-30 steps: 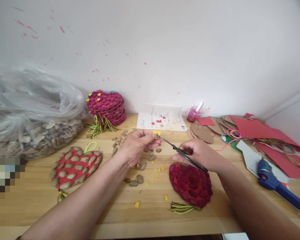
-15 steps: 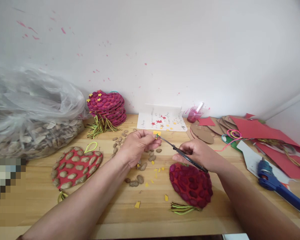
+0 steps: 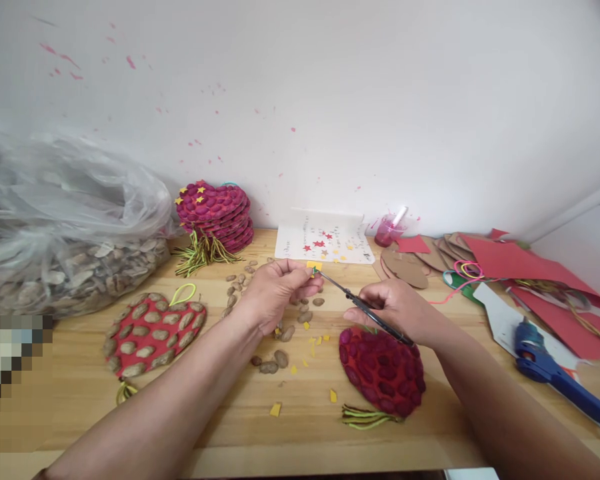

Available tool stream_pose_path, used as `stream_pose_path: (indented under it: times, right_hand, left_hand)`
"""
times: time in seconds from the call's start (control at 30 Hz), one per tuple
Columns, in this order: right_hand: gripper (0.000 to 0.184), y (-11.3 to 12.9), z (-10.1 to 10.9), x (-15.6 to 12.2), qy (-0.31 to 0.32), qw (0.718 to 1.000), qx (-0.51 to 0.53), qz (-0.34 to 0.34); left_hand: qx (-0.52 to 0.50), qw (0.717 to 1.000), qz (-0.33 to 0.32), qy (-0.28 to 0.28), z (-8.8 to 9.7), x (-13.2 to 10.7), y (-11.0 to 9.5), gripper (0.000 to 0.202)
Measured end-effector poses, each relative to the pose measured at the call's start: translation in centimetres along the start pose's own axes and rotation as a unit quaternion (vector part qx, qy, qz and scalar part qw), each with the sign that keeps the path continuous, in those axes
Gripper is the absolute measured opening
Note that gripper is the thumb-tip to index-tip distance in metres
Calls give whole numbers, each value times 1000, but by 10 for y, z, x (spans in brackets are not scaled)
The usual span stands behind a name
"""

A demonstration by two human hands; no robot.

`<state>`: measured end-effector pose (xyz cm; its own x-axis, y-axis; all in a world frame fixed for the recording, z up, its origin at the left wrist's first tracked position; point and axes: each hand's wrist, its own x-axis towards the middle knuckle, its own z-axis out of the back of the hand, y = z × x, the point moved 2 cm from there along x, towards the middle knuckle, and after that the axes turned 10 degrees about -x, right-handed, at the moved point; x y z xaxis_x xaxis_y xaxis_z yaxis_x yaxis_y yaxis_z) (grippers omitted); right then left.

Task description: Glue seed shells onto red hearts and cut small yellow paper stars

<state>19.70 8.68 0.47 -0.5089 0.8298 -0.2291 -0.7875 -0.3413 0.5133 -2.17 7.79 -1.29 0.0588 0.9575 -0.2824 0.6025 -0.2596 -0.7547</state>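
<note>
My left hand (image 3: 275, 291) pinches a small yellow paper piece (image 3: 314, 266) above the wooden table (image 3: 240, 427). My right hand (image 3: 399, 309) is closed round black scissors (image 3: 360, 304), whose blade tips touch the yellow piece. Below the right hand lies a dark red strawberry-shaped craft (image 3: 383, 370) covered in painted shells, with green and yellow strands at its lower end. Yellow paper scraps (image 3: 312, 343) and loose nut shells (image 3: 274, 361) lie under both hands.
A clear bag of shells (image 3: 65, 233) fills the left. A red heart with unpainted shells (image 3: 150, 333) lies front left, a stack of finished crafts (image 3: 214, 212) at the back. White paper with stars (image 3: 324, 243), a pink cup (image 3: 387, 230), cardboard and red sheets (image 3: 525, 263), a blue glue gun (image 3: 550, 373) lie right.
</note>
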Motion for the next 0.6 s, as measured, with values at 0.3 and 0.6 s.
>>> stream_pose_path:
  times: [0.3,0.6]
  right_hand:
    - [50,4,2,-1,-28,999,-15,2]
    - [43,-4,1,3,-22,1000,-7,0]
  left_hand:
    - [-13,1000,-5,5,0,-2,-1,12]
    - [18,1000,-8,-7,0,-1,-6,10]
